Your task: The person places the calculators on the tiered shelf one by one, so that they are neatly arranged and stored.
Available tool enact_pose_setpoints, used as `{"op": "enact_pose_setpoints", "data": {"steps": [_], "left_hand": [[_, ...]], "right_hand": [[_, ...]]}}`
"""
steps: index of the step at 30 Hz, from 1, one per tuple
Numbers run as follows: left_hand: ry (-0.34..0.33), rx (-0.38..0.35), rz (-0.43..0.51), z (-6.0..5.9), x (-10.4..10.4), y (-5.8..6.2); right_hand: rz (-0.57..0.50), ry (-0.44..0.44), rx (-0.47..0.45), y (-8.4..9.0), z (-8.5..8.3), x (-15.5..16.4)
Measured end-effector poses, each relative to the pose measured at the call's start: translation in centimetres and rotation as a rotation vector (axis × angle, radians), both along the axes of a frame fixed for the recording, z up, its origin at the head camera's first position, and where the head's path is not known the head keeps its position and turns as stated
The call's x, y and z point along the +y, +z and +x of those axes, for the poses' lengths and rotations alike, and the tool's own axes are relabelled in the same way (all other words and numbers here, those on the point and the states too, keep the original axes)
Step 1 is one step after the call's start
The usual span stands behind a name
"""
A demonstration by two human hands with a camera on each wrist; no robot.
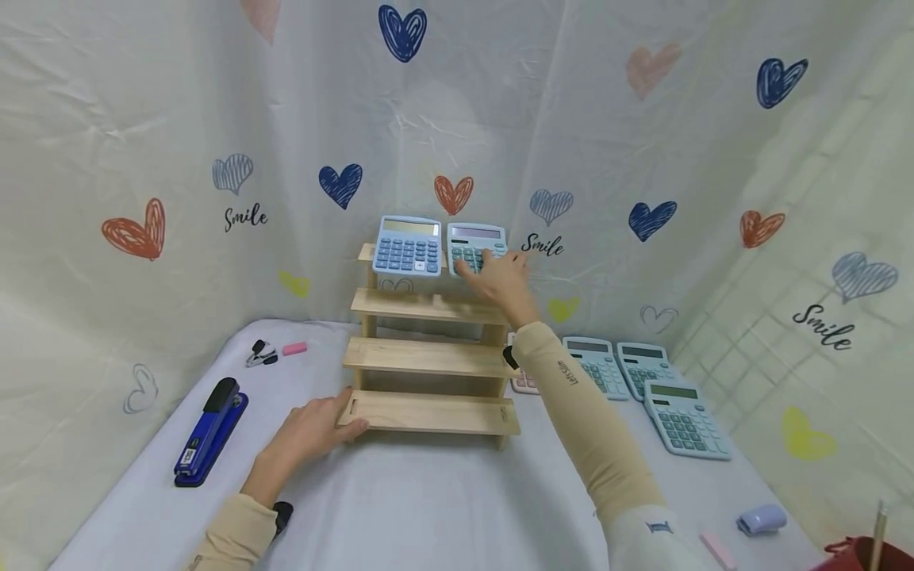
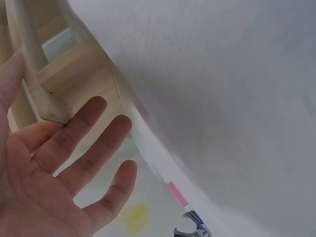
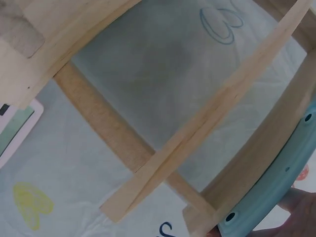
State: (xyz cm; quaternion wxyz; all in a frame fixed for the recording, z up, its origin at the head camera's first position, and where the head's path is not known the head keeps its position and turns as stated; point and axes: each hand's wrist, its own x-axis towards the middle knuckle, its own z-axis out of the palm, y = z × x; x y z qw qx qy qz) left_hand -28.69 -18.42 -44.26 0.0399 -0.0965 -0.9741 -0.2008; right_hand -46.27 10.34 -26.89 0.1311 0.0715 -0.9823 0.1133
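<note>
A stepped wooden shelf (image 1: 428,357) stands mid-table against the heart-print backdrop. On its top step a blue calculator (image 1: 408,246) leans at the left, and a teal calculator (image 1: 477,242) leans beside it. My right hand (image 1: 496,274) holds the teal calculator, fingers over its keys. In the right wrist view the teal calculator's underside (image 3: 269,195) shows past the shelf slats (image 3: 197,133), with a fingertip (image 3: 301,217) beneath it. My left hand (image 1: 321,428) rests at the left end of the bottom step, thumb on the wood. Its fingers (image 2: 79,158) are spread straight beside the shelf (image 2: 54,84).
A blue stapler (image 1: 210,432), a staple remover (image 1: 261,354) and a pink eraser (image 1: 294,348) lie at the left. Three teal calculators (image 1: 646,366) and a pink one (image 1: 524,382) lie right of the shelf. A lilac mini stapler (image 1: 762,519) sits near the front right.
</note>
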Motion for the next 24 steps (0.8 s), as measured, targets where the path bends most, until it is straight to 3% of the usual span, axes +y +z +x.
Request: {"op": "enact_pose_setpoints", "data": {"steps": [9,24], "left_hand": [[0.004,0.014,0.006,-0.2,0.0,-0.2],[-0.004,-0.005,0.005,-0.1,-0.1,-0.1]], "right_hand": [[-0.014,0.005,-0.007,0.0,0.5,-0.6],[-0.149,0.025,0.043,-1.3,3.0,4.2]]}}
